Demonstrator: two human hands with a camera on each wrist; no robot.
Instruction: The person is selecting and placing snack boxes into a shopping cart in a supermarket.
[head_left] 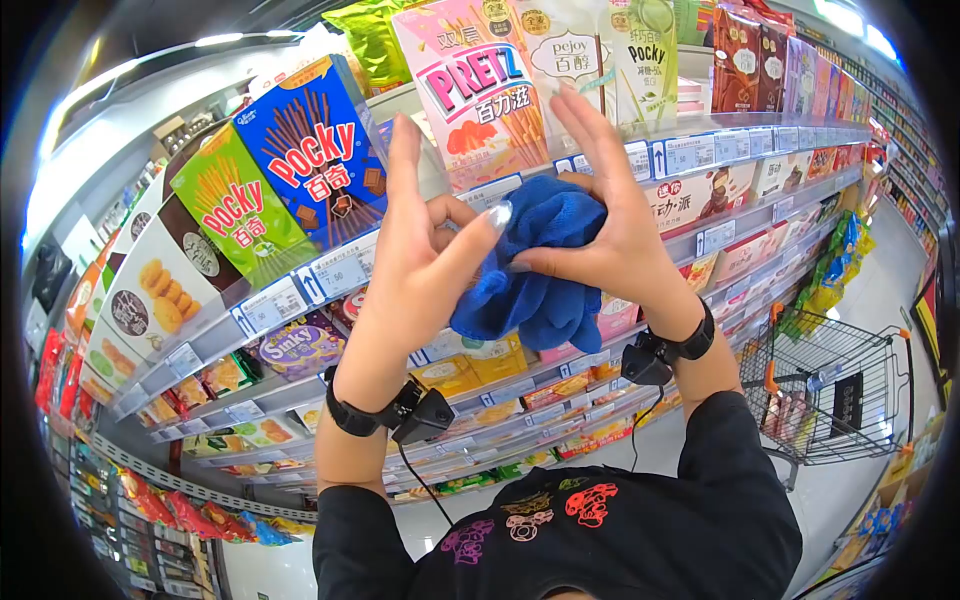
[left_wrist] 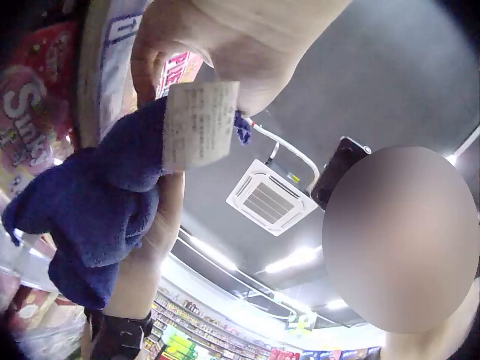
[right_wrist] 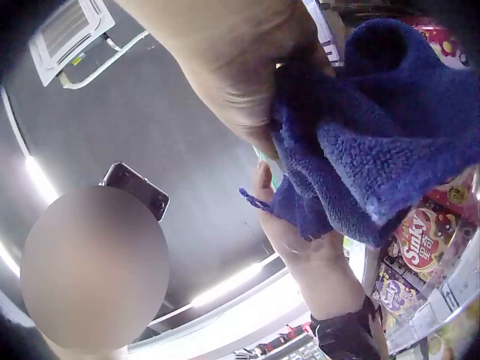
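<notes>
Snack boxes (head_left: 300, 150) crowd the shelf edge (head_left: 700, 150) across the frame's upper half (no gap between them), while open aisle floor (head_left: 880, 290) lies right, beside a wire cart (head_left: 830, 385).

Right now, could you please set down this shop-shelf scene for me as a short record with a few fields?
Setting: shop aisle, snack shelves with price labels
Held thing: bunched blue fleecy cloth with a white paper tag
Left hand: thumb pinches the cloth, index finger straight up
Right hand: holds the cloth from the other side, fingers raised
Behind the hands: blue Pocky box, pink Pretz box
Lower right: wire shopping trolley
</notes>
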